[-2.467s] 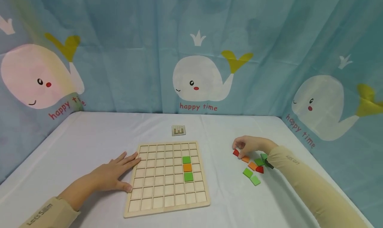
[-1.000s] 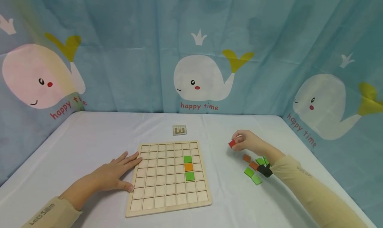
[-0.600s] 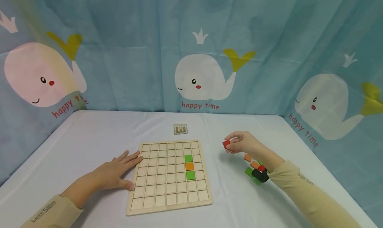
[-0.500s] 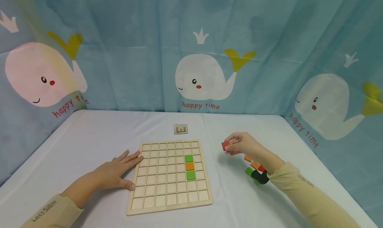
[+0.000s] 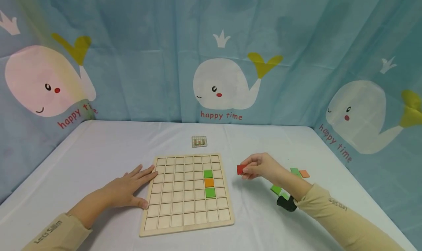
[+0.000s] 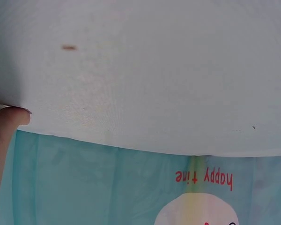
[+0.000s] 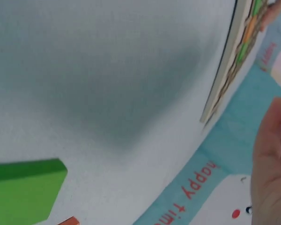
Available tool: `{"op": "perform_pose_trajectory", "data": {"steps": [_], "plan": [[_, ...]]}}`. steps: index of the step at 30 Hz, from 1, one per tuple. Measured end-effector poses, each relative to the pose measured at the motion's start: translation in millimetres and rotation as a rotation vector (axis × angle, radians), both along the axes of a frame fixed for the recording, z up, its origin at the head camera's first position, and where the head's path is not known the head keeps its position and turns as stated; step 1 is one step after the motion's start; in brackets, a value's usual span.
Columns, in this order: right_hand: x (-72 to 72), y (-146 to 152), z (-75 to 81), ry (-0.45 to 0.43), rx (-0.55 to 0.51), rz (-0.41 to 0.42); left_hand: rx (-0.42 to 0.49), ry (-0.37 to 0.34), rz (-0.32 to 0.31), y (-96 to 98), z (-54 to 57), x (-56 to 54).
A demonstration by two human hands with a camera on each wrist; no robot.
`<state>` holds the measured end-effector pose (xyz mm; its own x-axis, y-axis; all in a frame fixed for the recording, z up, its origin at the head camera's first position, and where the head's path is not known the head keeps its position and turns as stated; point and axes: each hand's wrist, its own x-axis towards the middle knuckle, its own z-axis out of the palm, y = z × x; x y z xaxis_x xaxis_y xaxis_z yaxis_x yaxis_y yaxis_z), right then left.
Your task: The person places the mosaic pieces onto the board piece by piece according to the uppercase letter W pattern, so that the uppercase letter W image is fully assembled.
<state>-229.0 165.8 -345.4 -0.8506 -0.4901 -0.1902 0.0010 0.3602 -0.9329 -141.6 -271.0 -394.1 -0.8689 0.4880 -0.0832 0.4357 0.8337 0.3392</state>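
In the head view my right hand (image 5: 262,168) pinches a red square tile (image 5: 241,169) above the cloth, just right of the wooden grid board (image 5: 184,228). Fingers of my left hand (image 5: 126,188) lie spread along the board's left edge. Set in one column toward the board's right side are a green tile (image 5: 208,174), an orange tile (image 5: 209,182) and a second green tile (image 5: 210,192). The right wrist view shows the edge of my right hand (image 7: 270,164) but not the red tile. Part of one left finger (image 6: 11,117) enters the left wrist view.
Loose green tiles (image 5: 276,189) and an orange tile (image 5: 304,173) lie around my right forearm, which hides others. A small patterned card (image 5: 199,141) sits behind the board. A blue whale-print curtain (image 5: 145,78) stands behind the white table (image 5: 108,144).
My right hand has picked up the red tile from the loose pile and carried it left toward the board, lowering slightly in the last half second. My left hand stays at the board's edge.
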Motion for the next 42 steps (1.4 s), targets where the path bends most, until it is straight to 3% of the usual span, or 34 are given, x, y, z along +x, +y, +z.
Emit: {"op": "perform_pose_trajectory", "data": {"steps": [8,23,31,42], "plan": [[10.4,-10.4,-2.6,0.062,0.052,0.007,0.005,-0.011,0.010,-0.4,0.4,-0.6],[29.2,-29.0,-12.7,-0.014,0.011,0.109,0.007,-0.006,0.011,-0.8,1.6,-0.9],[39.8,-48.1,-15.2,-0.018,0.080,0.154,0.007,-0.013,0.006,-1.0,1.3,-0.8],[49.2,-68.6,-20.7,0.064,0.191,0.189,0.018,-0.007,0.004,-1.7,-0.4,-0.9]]}}
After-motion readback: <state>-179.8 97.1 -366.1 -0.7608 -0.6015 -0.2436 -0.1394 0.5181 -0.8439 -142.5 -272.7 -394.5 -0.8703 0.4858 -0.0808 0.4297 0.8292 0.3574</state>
